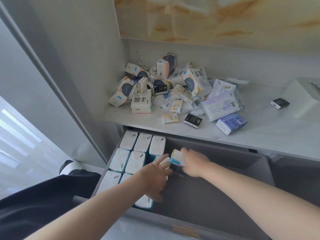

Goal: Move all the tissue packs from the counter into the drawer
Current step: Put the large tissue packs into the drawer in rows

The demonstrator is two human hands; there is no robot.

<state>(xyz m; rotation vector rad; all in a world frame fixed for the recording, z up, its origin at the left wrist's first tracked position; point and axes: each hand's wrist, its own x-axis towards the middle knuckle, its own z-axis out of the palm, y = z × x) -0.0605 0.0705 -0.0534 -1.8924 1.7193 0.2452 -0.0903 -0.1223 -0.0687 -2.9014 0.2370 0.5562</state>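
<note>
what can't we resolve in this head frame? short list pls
- Pack in the right hand: motion blur and the fingers hide its print and grip.
- Left hand: covers the packs beneath; their count is unclear.
- Pile on the counter: overlapping packs bury those underneath.
- White box: cut off by the right edge.
- Drawer: both forearms hide part of its floor and front.

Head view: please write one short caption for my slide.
Both hands slot a tissue pack into the drawer.
</note>
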